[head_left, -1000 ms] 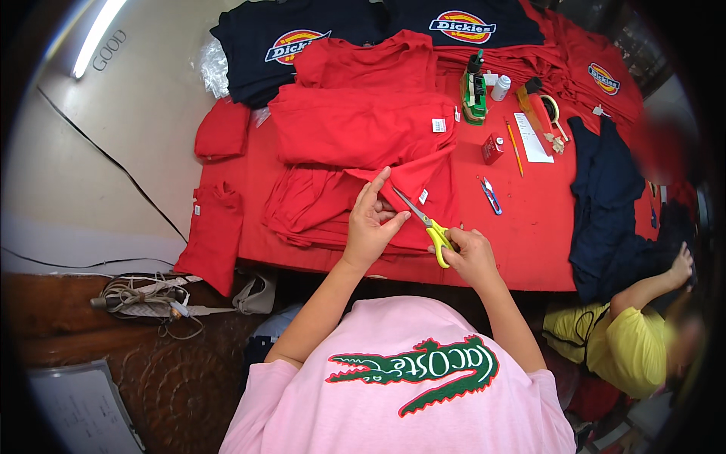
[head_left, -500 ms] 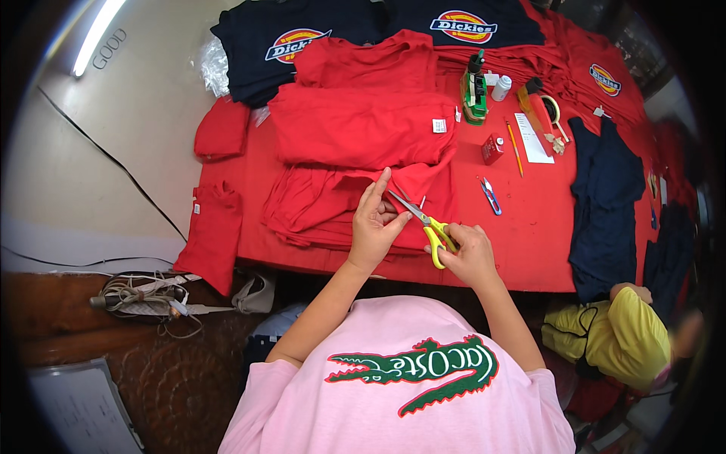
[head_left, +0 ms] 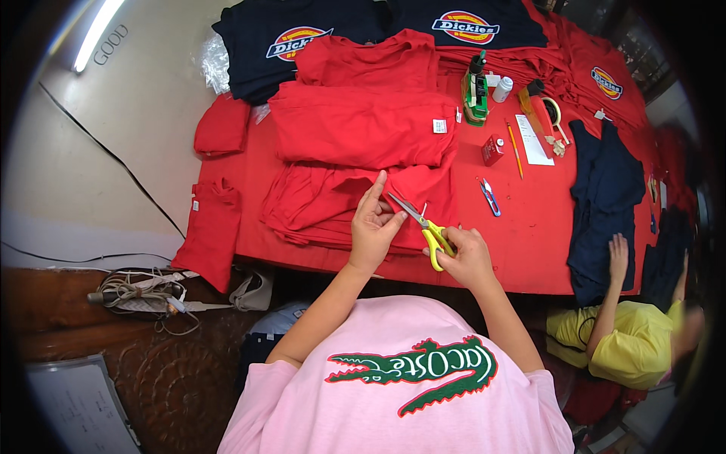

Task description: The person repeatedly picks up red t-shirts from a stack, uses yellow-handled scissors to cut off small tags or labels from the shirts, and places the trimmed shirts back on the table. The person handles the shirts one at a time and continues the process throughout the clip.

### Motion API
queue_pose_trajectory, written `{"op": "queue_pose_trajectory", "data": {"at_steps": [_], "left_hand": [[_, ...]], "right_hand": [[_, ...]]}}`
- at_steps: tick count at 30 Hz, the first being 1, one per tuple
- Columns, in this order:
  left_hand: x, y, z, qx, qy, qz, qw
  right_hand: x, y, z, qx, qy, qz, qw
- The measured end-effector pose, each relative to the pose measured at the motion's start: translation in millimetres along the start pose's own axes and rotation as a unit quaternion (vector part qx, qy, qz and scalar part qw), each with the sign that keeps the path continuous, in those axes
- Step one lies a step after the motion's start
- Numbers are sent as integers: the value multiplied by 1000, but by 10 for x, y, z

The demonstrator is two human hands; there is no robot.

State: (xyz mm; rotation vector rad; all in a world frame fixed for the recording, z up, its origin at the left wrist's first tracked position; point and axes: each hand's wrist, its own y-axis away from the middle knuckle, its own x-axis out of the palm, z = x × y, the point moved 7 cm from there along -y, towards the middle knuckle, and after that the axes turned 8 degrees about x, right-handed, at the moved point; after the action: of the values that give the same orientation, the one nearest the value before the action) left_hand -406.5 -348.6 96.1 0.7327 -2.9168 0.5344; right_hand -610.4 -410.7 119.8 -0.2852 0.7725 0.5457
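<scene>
A red-covered counter (head_left: 522, 250) spreads in front of the person, who wears a pink top (head_left: 302, 408). On its middle lies a stack of red garments (head_left: 310, 200), with a folded red shirt (head_left: 355, 125) on top. Two navy shirts (head_left: 253, 45) (head_left: 514, 19) are laid along the far side, and red shirts (head_left: 575, 64) heap up at the far right. A navy garment (head_left: 601, 181) hangs over the right edge, where a co-worker in yellow (head_left: 635, 340) has a hand (head_left: 618, 261) against it. At the left edge a red garment (head_left: 208, 227) drapes downward.

The left hand (head_left: 374, 225) is against the near side of the stack, its index finger stretched out; whether it pinches the cloth cannot be told. The right hand (head_left: 469, 253) grips yellow-handled scissors (head_left: 426, 225) by their loops, the blades slightly parted and pointing toward the left hand, over the stack's near part.

To the right of the stack stand a green and black tool (head_left: 475, 98) and a red tape dispenser (head_left: 538, 110). A paper slip (head_left: 535, 142), a pencil (head_left: 516, 151) and blue-handled snips (head_left: 490, 198) lie nearer, alongside a small red container (head_left: 493, 150) and a white bottle (head_left: 502, 89). A tiny white label (head_left: 424, 209) shows just beside the scissor blades.
</scene>
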Motion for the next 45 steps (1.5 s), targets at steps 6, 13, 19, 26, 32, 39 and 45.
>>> {"op": "queue_pose_trajectory", "data": {"at_steps": [6,13,19,26,32,39,45], "left_hand": [[37,39,-67,-46,29,6,998],[-13,77,-4,-14,35,-27,999],[-163,100,205,-31,5,-46,998],[-111,159,200,-82,62,-23,994],[-131,146,136,-66,63,-28,995],[-379,124,300,-68,24,-47,996],[-247,168,95,-80,72,-44,993]], "right_hand": [[55,-60,-13,17,-12,24,1000],[218,-10,-204,66,-65,54,994],[185,4,-112,59,-27,53,996],[193,-90,5,12,-5,35,999],[318,-80,-165,53,-38,63,996],[342,-54,-33,36,-17,65,997],[389,-123,37,32,11,89,995]]}}
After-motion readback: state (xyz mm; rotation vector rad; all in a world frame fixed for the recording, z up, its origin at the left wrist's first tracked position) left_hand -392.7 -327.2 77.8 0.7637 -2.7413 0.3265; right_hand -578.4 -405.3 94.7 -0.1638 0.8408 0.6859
